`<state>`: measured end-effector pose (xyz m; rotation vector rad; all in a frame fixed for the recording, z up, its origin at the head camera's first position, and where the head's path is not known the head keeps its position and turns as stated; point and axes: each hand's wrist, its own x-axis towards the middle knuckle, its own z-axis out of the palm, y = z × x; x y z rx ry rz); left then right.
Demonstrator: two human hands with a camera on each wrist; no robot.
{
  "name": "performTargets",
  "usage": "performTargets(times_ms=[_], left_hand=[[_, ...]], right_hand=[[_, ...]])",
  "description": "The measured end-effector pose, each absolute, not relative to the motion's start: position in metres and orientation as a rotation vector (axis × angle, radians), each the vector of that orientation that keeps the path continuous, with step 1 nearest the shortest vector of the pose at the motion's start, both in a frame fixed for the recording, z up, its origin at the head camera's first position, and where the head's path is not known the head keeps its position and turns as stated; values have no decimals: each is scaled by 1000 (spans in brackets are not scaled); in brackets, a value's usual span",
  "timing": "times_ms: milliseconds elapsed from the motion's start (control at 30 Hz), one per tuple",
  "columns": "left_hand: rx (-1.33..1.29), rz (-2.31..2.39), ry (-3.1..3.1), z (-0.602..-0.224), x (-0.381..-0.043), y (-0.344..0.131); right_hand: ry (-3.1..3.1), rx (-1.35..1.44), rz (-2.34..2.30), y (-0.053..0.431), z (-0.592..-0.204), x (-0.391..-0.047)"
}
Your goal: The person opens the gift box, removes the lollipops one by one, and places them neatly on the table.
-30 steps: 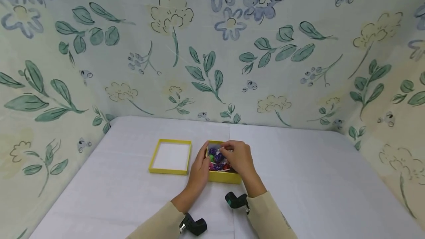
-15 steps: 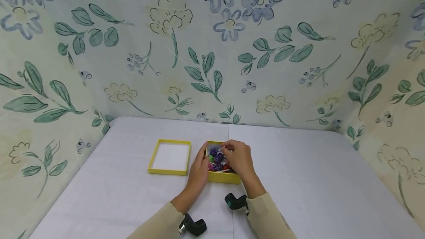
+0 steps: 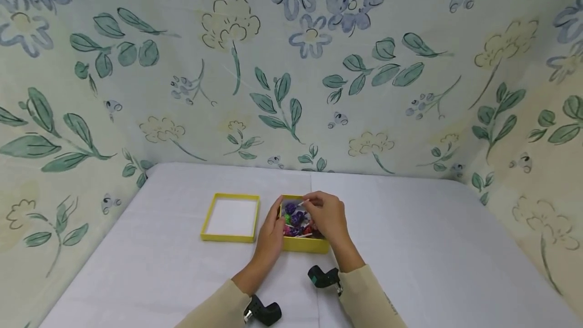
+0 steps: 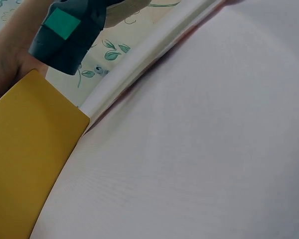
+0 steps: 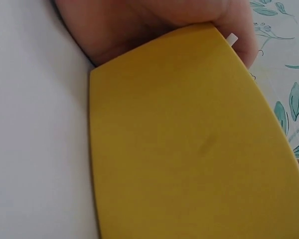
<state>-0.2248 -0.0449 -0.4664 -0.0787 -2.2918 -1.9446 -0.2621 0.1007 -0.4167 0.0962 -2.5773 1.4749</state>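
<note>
A yellow box of wrapped lollipops stands on the white-covered table in the head view. My left hand holds the box's left side, its thumb over the rim. With thumb and fingertips my right hand pinches the white stick of a purple lollipop over the back part of the box. Purple, green, pink and red lollipops lie beneath, partly hidden by the right hand. The box's outer wall fills the left of the left wrist view. In the right wrist view, the hand lies behind the box wall.
A shallow yellow-edged lid lies to the left of the box, its white inside facing up. Behind the table hangs a flowered cloth. A black wrist camera hangs below each forearm.
The purple lollipop and its stick show more clearly now, apart from the lollipops beneath. The right hand has shifted very slightly; the left hand keeps its hold. The head view has tilted a little.
</note>
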Motion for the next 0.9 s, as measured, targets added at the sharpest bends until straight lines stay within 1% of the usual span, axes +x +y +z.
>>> performTargets(times_ms=[233,367,900], left_hand=[[-105,-1953,-2266,-462,-232,-49],[-107,-1957,-2261,-460,-234,-50],[-39,-1960,-2271,-471,-226,-45]], right_hand=[[-2520,109,1507,99,-413,-270],[-2519,65,1550,99,-412,-273],[-2470,-53,1939,112,-412,-269]])
